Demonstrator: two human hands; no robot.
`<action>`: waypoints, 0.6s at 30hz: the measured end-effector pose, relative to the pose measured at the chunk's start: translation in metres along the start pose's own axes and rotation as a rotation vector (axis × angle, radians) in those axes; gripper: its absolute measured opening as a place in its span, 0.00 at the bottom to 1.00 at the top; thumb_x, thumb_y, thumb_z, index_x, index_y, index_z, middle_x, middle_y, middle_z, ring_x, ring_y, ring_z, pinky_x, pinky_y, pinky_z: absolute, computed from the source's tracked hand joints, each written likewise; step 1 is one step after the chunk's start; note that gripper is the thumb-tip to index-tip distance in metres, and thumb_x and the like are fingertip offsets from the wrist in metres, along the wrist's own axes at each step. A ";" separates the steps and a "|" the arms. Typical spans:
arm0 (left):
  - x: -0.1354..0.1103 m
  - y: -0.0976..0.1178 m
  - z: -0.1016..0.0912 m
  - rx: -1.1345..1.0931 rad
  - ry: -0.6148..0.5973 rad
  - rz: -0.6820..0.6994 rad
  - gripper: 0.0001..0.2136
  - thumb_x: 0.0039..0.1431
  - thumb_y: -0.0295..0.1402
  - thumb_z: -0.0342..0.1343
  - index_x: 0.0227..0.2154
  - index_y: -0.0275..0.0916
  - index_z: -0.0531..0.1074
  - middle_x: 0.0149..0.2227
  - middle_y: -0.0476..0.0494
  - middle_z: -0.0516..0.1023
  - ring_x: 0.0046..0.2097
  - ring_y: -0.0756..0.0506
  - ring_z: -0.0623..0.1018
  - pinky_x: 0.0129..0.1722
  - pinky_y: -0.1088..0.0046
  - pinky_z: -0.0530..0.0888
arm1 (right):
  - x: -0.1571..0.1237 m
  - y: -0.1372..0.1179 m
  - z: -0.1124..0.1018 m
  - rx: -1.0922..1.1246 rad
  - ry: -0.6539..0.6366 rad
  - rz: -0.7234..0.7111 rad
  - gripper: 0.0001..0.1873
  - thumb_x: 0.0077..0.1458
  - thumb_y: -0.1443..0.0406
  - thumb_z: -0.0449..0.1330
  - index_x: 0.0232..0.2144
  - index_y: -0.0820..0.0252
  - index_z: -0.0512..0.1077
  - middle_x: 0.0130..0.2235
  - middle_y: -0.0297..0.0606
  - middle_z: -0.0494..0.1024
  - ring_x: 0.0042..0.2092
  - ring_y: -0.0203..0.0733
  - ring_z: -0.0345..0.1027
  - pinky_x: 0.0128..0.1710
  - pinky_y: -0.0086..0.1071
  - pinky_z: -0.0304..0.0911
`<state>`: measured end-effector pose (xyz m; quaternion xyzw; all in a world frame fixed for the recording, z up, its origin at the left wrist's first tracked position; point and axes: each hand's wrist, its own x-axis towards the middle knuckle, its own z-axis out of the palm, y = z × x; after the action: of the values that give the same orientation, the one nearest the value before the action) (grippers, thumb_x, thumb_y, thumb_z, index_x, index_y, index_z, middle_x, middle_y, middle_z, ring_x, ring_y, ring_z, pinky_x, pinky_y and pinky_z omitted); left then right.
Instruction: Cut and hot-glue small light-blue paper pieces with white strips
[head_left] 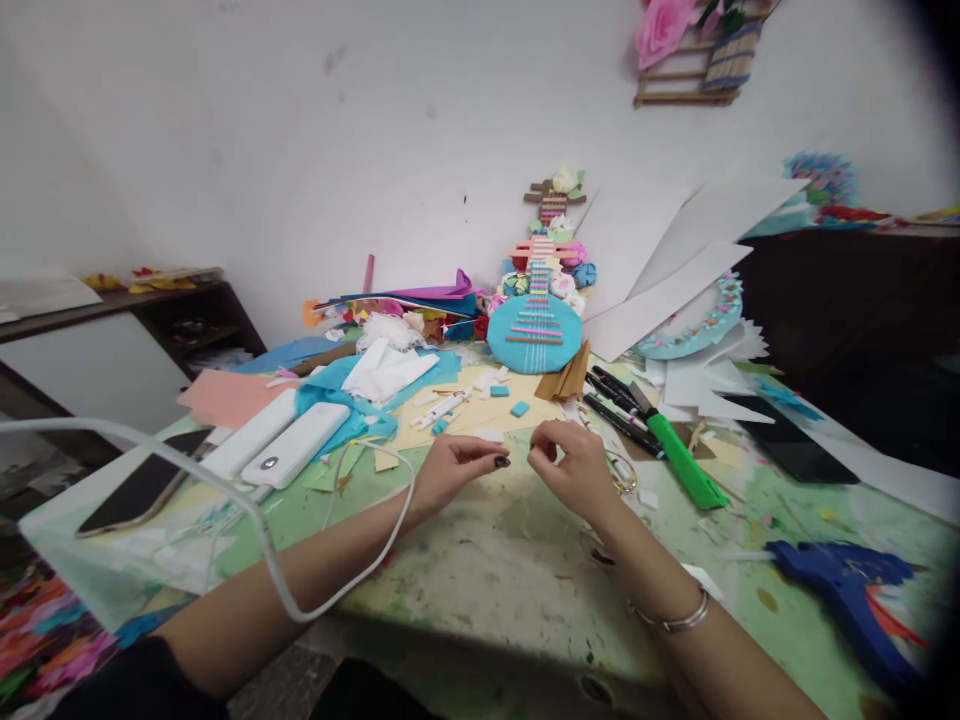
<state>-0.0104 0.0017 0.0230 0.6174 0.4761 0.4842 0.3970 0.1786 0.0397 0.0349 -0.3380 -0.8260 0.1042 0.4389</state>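
Observation:
My left hand (pixel 456 470) is over the middle of the table, thumb and fingers pressed together, with a small dark spot at the fingertips. Across a narrow gap, my right hand (pixel 574 465) has its fingers curled into a pinch. Whatever either pinch holds is too small or hidden to tell. Just beyond them lie small blue pieces (pixel 519 409) and short white rolled sticks (pixel 442 408) on a pale yellow sheet (pixel 409 425). Behind stands a blue paper craft shaped like a round-bodied lute (pixel 534 335), leaning near the wall. A white cable (pixel 262 530) loops over my left forearm.
At right lie a green utility knife (pixel 686 465), black pens (pixel 622 422), a blue glue gun (pixel 844 590) and a dark phone (pixel 787 440). A white power bank (pixel 296 445) and another phone (pixel 142 485) rest at left. Coloured paper (pixel 232 398) and white sheets (pixel 675 280) crowd the back.

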 end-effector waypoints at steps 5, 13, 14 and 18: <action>0.019 -0.010 -0.019 0.049 0.125 0.015 0.12 0.47 0.41 0.61 0.22 0.36 0.69 0.21 0.50 0.72 0.24 0.52 0.70 0.26 0.76 0.66 | -0.001 0.010 -0.009 0.093 0.103 0.070 0.10 0.46 0.69 0.46 0.17 0.57 0.51 0.18 0.29 0.52 0.22 0.35 0.49 0.26 0.30 0.44; 0.080 -0.014 -0.114 1.004 0.369 -0.035 0.15 0.63 0.39 0.36 0.29 0.39 0.65 0.29 0.43 0.75 0.35 0.46 0.74 0.37 0.71 0.69 | 0.001 0.009 -0.003 -0.071 0.177 0.194 0.18 0.58 0.61 0.47 0.18 0.57 0.51 0.17 0.27 0.51 0.20 0.32 0.49 0.24 0.30 0.42; 0.088 -0.017 -0.126 1.055 0.366 -0.063 0.14 0.63 0.38 0.38 0.31 0.38 0.66 0.32 0.41 0.76 0.38 0.44 0.75 0.39 0.69 0.69 | 0.002 0.009 -0.002 -0.084 0.164 0.183 0.19 0.59 0.59 0.48 0.18 0.57 0.51 0.17 0.27 0.51 0.20 0.32 0.48 0.24 0.29 0.42; 0.110 -0.038 -0.159 1.237 0.266 -0.192 0.21 0.49 0.43 0.57 0.43 0.36 0.68 0.48 0.31 0.72 0.52 0.31 0.69 0.48 0.57 0.66 | 0.003 0.011 0.001 -0.128 0.114 0.164 0.21 0.59 0.58 0.49 0.17 0.58 0.53 0.16 0.27 0.52 0.20 0.31 0.48 0.24 0.28 0.42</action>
<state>-0.1647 0.1223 0.0455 0.6218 0.7659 0.1546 -0.0534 0.1814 0.0501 0.0308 -0.4370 -0.7745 0.0673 0.4524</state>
